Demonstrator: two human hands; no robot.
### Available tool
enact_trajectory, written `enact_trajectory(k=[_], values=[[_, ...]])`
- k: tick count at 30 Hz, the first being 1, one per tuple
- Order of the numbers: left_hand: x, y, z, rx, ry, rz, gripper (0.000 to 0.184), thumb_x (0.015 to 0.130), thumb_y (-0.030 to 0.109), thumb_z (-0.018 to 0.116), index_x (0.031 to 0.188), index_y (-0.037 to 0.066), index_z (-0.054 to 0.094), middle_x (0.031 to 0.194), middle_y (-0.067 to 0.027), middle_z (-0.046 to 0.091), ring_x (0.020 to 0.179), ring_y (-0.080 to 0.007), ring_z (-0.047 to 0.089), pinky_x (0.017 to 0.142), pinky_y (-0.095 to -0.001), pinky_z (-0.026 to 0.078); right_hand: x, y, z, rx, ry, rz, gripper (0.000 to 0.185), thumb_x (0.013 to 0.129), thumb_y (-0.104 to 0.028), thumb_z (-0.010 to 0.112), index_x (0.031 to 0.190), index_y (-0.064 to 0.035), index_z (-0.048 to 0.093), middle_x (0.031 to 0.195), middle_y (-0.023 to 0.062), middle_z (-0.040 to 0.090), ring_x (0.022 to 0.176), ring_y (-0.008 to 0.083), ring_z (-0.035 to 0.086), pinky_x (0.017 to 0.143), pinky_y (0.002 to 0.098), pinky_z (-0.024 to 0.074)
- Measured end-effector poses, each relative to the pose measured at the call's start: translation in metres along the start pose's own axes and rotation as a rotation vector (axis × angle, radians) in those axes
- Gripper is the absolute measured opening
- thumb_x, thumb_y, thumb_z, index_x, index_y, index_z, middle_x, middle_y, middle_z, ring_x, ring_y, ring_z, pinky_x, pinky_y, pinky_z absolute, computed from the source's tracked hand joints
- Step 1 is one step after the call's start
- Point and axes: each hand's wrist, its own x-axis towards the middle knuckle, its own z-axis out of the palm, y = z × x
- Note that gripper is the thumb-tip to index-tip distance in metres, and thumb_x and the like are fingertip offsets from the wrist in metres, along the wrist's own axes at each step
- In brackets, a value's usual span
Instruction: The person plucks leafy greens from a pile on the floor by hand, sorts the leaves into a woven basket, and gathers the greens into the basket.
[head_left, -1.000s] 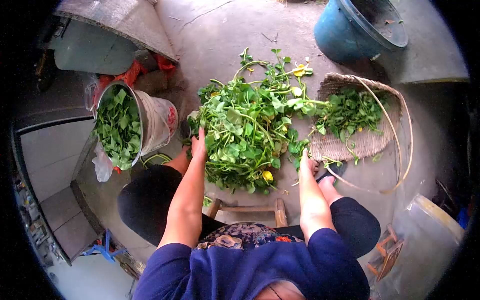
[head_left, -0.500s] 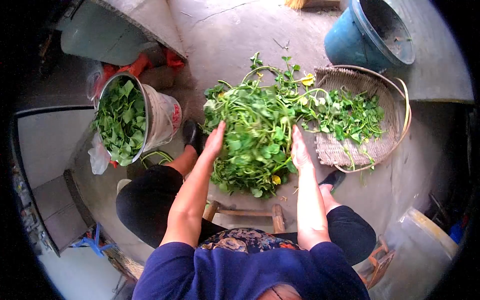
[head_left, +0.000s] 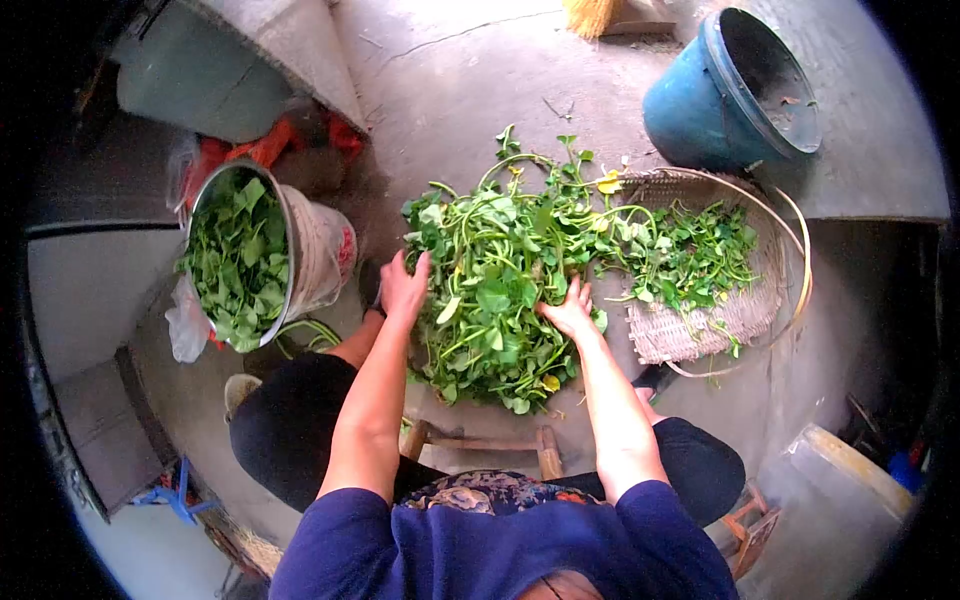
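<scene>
A heap of leafy green vines (head_left: pixel 490 300) lies on the floor between my feet, with long stems trailing off its far and right sides. At its left edge my left hand (head_left: pixel 404 288) rests with fingers apart and slightly curved. My right hand (head_left: pixel 570 312) is spread against the right side, its thumb reaching in among the leaves. Neither hand is closed around a stem. To the right, a woven basket (head_left: pixel 665 335) with a long curved handle bears more sprigs. On the left, a pail (head_left: pixel 325 245) is filled with picked green leaves (head_left: pixel 240 260).
A blue bucket (head_left: pixel 690 110) stands at the far right, beyond the basket. The straw of a broom (head_left: pixel 590 15) shows at the top. A low wooden stool (head_left: pixel 480 443) is between my legs. Red bags (head_left: pixel 265 145) lie behind the pail.
Both hands have shifted: the left slightly left, the right inward and lower onto the heap. The leaves, blurred before, now appear settled. The whole view has shifted slightly.
</scene>
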Motion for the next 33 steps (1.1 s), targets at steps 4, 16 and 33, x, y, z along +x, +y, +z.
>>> enact_trajectory(k=[4, 16, 33], values=[[-0.001, -0.031, 0.058, 0.161, -0.222, -0.349, 0.069, 0.081, 0.050, 0.051, 0.131, 0.004, 0.040, 0.127, -0.0272, 0.042, 0.115, -0.0422, 0.045, 0.097, -0.0462, 0.036, 0.024, 0.021, 0.010, 0.003, 0.031, 0.020, 0.128, 0.054, -0.058, 0.077, 0.145, -0.0160, -0.004, 0.150, 0.0206, -0.003, 0.137, 0.0406, 0.002, 0.110, 0.0488, 0.0151], [0.018, -0.104, 0.184, -0.367, -0.547, 0.265, 0.031, 0.086, 0.028, 0.056, 0.107, 0.006, 0.058, 0.092, -0.0073, 0.061, 0.083, -0.0170, 0.053, 0.071, -0.0345, 0.046, -0.001, 0.014, 0.002, 0.878, -0.342, -0.071, 0.066, 0.077, -0.012, 0.070, 0.134, -0.0116, 0.037, 0.127, 0.0055, 0.050, 0.110, 0.0169, 0.050, 0.090, 0.0347, 0.0443], [-0.082, 0.204, -0.073, -0.850, -0.967, 0.206, 0.048, 0.092, 0.034, 0.053, 0.128, 0.004, 0.045, 0.107, -0.0097, 0.060, 0.084, -0.0162, 0.060, 0.068, -0.0311, 0.054, -0.088, 0.081, 0.000, 1.202, -0.237, -0.437, 0.046, 0.087, -0.019, 0.052, 0.127, 0.0021, 0.043, 0.125, 0.0111, 0.051, 0.114, 0.0191, 0.049, 0.093, 0.0311, 0.0407]])
